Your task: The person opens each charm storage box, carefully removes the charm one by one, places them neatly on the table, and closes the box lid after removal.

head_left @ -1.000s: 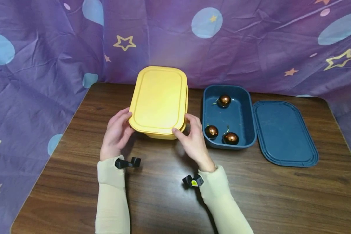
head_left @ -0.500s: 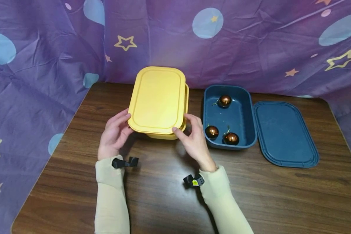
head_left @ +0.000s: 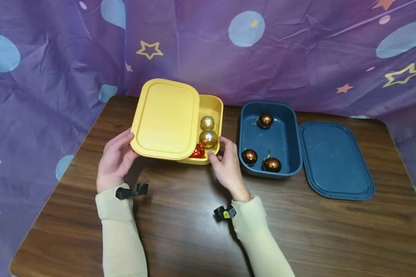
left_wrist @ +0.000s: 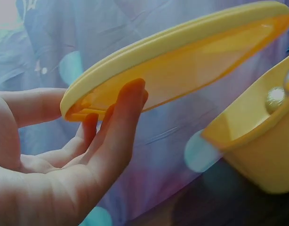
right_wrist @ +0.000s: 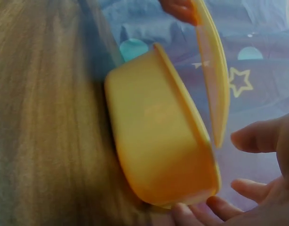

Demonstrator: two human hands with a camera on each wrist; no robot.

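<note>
My left hand (head_left: 116, 159) pinches the near left corner of a yellow lid (head_left: 164, 119), thumb above and fingers beneath. The lid is tilted and raised over the left part of a yellow box (right_wrist: 154, 122), clear of its rim in the left wrist view. On the box's uncovered right side lie a glittery gold bauble (head_left: 207, 122), a shiny gold bauble (head_left: 208, 137) and a red glittery bauble (head_left: 198, 151); its left interior is hidden in the head view. My right hand (head_left: 227, 167) touches the box's near right corner with its fingers, its thumb apart from the wall.
A blue box (head_left: 272, 134) holding three brown baubles stands just right of the yellow one. Beside it, a blue lid (head_left: 336, 161) lies flat on the wooden table (head_left: 180, 215). A purple patterned cloth (head_left: 201, 50) hangs behind the table.
The yellow lid has lifted and shifted left with my left hand, uncovering the box's right side and the baubles there. My right hand has stayed by the near right corner.
</note>
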